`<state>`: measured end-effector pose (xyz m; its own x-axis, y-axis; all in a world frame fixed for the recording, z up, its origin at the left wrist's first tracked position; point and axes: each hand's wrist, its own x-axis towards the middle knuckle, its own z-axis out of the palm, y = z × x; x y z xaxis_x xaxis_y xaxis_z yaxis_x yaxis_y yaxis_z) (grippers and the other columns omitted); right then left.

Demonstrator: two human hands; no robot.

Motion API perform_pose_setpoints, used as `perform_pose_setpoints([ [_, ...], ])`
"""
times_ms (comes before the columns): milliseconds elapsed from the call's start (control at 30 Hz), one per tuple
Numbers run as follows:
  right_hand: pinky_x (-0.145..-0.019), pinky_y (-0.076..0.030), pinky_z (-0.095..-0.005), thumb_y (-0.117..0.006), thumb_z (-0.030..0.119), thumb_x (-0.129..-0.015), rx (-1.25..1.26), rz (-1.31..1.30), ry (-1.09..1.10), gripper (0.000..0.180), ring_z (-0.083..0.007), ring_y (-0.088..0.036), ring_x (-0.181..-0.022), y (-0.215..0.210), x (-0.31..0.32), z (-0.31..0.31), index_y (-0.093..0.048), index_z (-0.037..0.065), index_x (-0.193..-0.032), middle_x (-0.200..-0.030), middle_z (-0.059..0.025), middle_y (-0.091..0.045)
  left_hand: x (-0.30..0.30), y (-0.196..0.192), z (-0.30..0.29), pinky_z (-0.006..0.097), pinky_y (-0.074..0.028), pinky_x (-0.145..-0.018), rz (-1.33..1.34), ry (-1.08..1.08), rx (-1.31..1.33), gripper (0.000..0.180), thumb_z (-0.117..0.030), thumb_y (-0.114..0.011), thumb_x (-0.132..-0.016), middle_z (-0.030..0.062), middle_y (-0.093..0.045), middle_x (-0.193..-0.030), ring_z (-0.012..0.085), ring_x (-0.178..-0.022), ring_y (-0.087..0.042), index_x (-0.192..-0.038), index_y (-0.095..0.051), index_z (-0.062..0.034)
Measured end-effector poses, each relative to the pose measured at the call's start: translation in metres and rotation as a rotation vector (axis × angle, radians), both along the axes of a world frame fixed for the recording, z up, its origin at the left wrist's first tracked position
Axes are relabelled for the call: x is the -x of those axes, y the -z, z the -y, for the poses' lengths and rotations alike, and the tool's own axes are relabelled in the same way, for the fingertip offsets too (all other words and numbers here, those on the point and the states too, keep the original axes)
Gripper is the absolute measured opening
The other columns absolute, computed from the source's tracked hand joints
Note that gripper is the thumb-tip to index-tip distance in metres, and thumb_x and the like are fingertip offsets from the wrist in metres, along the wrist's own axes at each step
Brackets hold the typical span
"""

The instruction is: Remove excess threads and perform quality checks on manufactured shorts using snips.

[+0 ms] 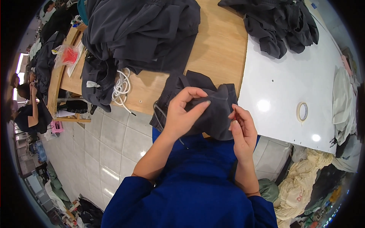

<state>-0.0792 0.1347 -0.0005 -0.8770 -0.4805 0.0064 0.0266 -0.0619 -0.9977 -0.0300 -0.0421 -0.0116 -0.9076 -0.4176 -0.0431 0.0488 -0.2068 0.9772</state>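
Observation:
A dark grey garment (213, 110) hangs over the near edge of the wooden table (220, 49), bunched between both hands. My left hand (184, 112) grips a fold of its fabric, thumb on top and fingers curled over it. My right hand (241, 131) pinches the garment's right edge between thumb and fingertips. A thin grey cord (161, 114) trails from the garment's left side. My blue sleeves and top fill the lower middle.
A pile of dark garments (140, 30) with white cords (121, 87) lies at the back left, another dark pile (281, 22) at the back right. A tape roll (302, 111) sits on the white tabletop (289, 83). Cream cloth (300, 178) is heaped below right. A person (30, 114) works far left.

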Motion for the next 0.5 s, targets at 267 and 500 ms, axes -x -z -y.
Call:
perform_pose_setpoints([
  [267,-0.052,-0.036,-0.0203,-0.071,-0.001,-0.074,-0.086,-0.286,-0.005,0.023,-0.0079,-0.047,-0.06,-0.005,0.008,0.024,-0.065,-0.001,-0.096,-0.075,-0.0015,-0.058,-0.011,-0.018,-0.016,0.023,-0.044,-0.083,-0.029,0.132,0.142,0.043,0.004,-0.066,-0.077,0.0068,-0.062,-0.095,0.0113,-0.095,-0.059,-0.115,-0.047,-0.0016],
  [500,-0.045,-0.034,-0.0235,-0.074,-0.002,-0.069,0.082,-0.568,0.048,0.015,-0.0143,-0.047,-0.048,0.004,0.003,0.008,-0.068,0.004,-0.081,-0.06,-0.0046,-0.056,-0.01,-0.022,-0.011,0.024,-0.045,-0.087,0.023,0.149,-0.124,0.034,0.003,-0.064,-0.081,0.0076,-0.061,-0.105,0.0126,-0.097,-0.058,-0.112,-0.054,0.0],
])
